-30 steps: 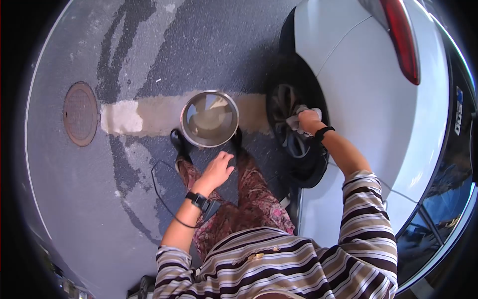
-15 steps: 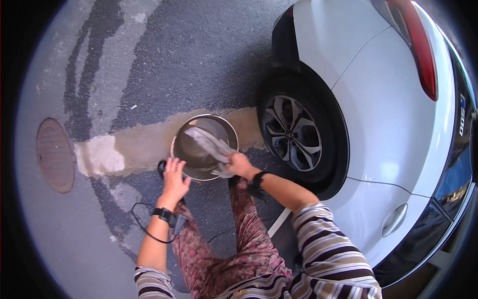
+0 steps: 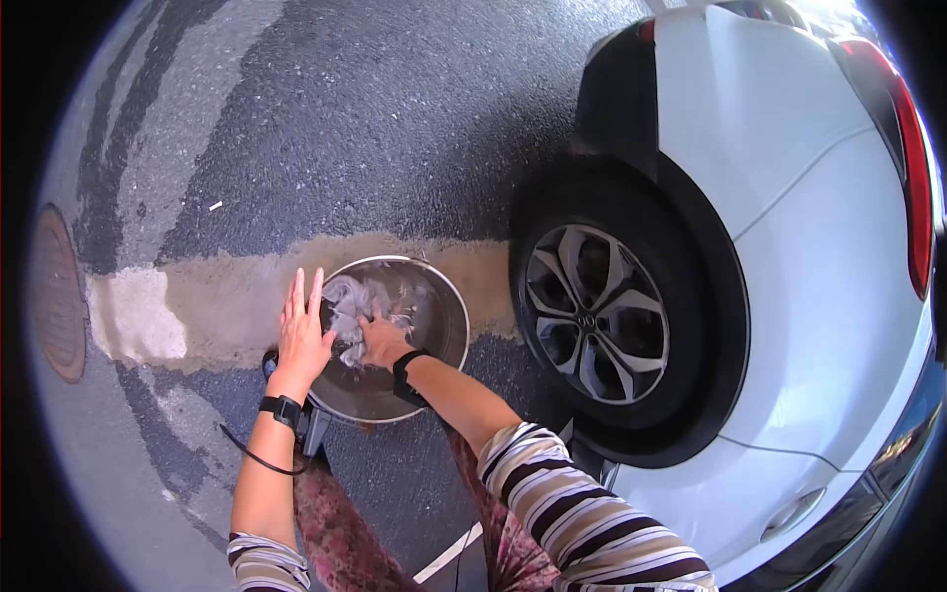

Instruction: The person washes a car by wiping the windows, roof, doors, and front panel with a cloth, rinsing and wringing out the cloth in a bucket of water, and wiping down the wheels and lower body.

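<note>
A round metal bucket of water stands on the ground in front of me. In the water lies a crumpled light grey cloth, with splashes around it. My right hand reaches into the bucket with its fingers wrapped into the cloth. My left hand is at the bucket's left rim, its fingers stretched out and apart, holding nothing. Whether the left hand touches the rim I cannot tell. Dark bands circle both wrists, and a grey device with a black cable hangs by the left one.
A white car stands close on the right, its rear wheel beside the bucket. A round manhole cover lies in the asphalt at the far left. A pale concrete strip runs under the bucket. A white line is near my legs.
My right hand has moved left and down into the bucket, and the cloth, earlier held stretched over it, is now bunched in the water. My left hand has shifted along the rim.
</note>
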A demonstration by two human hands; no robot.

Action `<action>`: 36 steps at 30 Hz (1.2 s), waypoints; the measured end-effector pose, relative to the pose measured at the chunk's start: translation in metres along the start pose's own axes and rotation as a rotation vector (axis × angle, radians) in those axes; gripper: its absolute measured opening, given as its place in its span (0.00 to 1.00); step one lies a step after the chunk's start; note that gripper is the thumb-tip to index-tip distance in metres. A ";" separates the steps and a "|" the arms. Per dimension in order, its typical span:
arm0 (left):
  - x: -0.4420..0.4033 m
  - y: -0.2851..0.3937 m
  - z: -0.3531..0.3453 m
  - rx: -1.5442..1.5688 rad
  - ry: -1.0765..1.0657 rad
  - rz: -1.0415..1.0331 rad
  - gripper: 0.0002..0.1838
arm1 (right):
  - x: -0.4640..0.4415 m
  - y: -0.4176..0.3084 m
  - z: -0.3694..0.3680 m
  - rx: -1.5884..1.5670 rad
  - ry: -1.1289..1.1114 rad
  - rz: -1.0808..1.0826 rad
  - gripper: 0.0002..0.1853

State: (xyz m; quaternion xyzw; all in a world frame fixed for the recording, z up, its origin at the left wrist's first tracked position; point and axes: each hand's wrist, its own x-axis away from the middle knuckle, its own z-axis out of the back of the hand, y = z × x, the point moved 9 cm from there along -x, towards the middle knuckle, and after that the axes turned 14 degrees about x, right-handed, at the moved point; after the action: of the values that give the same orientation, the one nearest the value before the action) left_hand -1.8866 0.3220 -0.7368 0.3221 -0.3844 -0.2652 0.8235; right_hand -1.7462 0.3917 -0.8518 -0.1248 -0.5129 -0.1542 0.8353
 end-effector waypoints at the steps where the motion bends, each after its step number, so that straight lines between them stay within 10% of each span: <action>1: -0.008 0.001 0.001 -0.018 0.015 -0.020 0.57 | -0.024 0.001 -0.027 0.010 -0.006 0.033 0.40; 6: -0.030 -0.010 0.000 -0.034 -0.002 -0.091 0.44 | -0.077 0.009 -0.086 -0.016 0.243 0.118 0.13; 12: -0.033 -0.027 -0.008 -0.007 0.070 -0.161 0.38 | 0.022 0.069 -0.009 -0.530 -0.113 0.080 0.17; 15: -0.033 -0.031 -0.009 -0.015 0.099 -0.153 0.37 | 0.129 0.103 0.098 -0.881 0.096 0.293 0.14; 19: -0.032 -0.033 -0.009 -0.005 0.118 -0.190 0.35 | 0.249 0.183 0.223 -0.709 0.181 -0.127 0.14; 22: -0.032 -0.034 -0.009 0.003 0.085 -0.162 0.34 | 0.293 0.210 0.326 0.088 0.618 0.060 0.24; 29: -0.030 -0.028 -0.008 0.045 0.090 -0.156 0.38 | 0.239 0.343 0.373 1.472 0.117 -0.449 0.30; 36: -0.034 -0.019 0.001 0.074 0.140 -0.179 0.35 | 0.113 0.386 0.365 1.373 0.234 -0.262 0.31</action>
State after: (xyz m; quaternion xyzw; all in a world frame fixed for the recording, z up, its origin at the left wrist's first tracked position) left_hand -1.9100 0.3330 -0.7658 0.4030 -0.3051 -0.3001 0.8090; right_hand -1.8477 0.8667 -0.6085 0.5101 -0.4118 0.0921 0.7495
